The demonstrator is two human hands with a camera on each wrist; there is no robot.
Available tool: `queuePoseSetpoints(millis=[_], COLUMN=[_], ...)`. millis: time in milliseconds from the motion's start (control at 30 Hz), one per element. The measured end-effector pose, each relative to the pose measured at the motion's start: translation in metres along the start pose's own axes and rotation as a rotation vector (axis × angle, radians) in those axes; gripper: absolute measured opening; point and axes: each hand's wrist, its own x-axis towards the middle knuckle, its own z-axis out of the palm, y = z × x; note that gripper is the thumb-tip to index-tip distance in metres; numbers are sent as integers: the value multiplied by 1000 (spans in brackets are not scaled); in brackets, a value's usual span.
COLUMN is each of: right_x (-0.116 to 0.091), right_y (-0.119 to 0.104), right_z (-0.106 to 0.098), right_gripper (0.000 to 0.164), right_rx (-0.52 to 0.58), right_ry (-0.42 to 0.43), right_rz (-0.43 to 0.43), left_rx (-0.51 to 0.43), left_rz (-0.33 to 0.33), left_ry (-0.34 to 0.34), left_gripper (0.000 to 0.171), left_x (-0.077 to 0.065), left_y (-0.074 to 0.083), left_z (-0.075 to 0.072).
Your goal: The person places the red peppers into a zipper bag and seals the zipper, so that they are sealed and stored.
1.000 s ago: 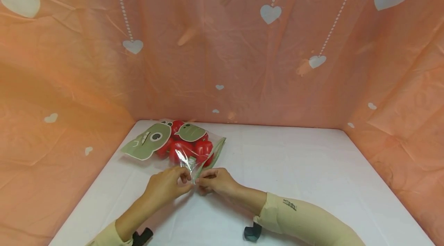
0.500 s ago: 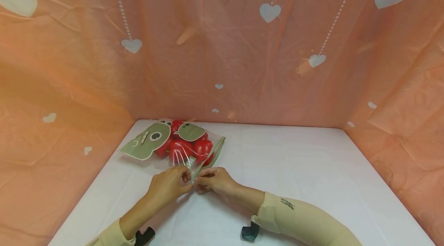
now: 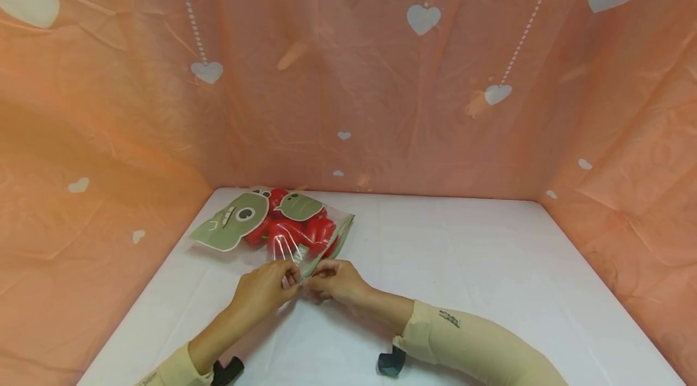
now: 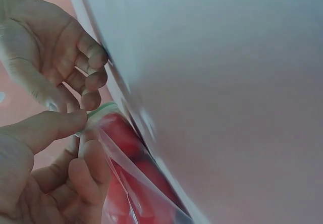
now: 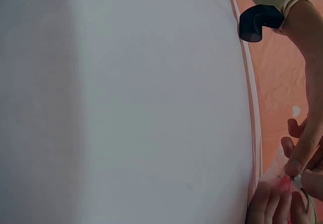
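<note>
A clear plastic zip bag (image 3: 339,239) with a green strip along its opening lies at the back left of the table in the head view. Inside are several red bell peppers (image 3: 285,235), seen through the plastic between green cartoon prints. My left hand (image 3: 265,289) pinches the near corner of the bag between thumb and fingers. Close against it, my right hand (image 3: 342,282) pinches the green strip at the same corner. The left wrist view shows the left hand (image 4: 55,168) and the right hand (image 4: 50,47) meeting at the strip; the exact grip point is partly covered by fingertips.
A white-covered table (image 3: 463,265) stretches under the bag and both arms. Orange cloth with white hearts (image 3: 376,101) hangs behind and at both sides. Black mounts (image 3: 391,362) sit at the beige sleeves (image 3: 468,337).
Both hands keep hold of the bag corner. The right fingers have shifted slightly left and up along the green strip, while the bag has barely moved.
</note>
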Motion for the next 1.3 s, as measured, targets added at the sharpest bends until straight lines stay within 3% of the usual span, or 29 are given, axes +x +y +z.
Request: queuePoseSetpoints(millis=[500, 833, 1300], right_x=[4, 5, 11], right_y=[1, -2, -3], right_z=[0, -3, -12], right_gripper=[16, 18, 19], right_rx=[-40, -120, -172], right_ry=[18, -15, -7], right_rz=[-10, -51, -37], left_rx=[6, -10, -20], left_rz=[12, 38, 76], left_ry=[8, -36, -77], left_gripper=[21, 23, 24], left_x=[1, 5, 4], left_y=[-1, -5, -6], left_z=[-1, -2, -5])
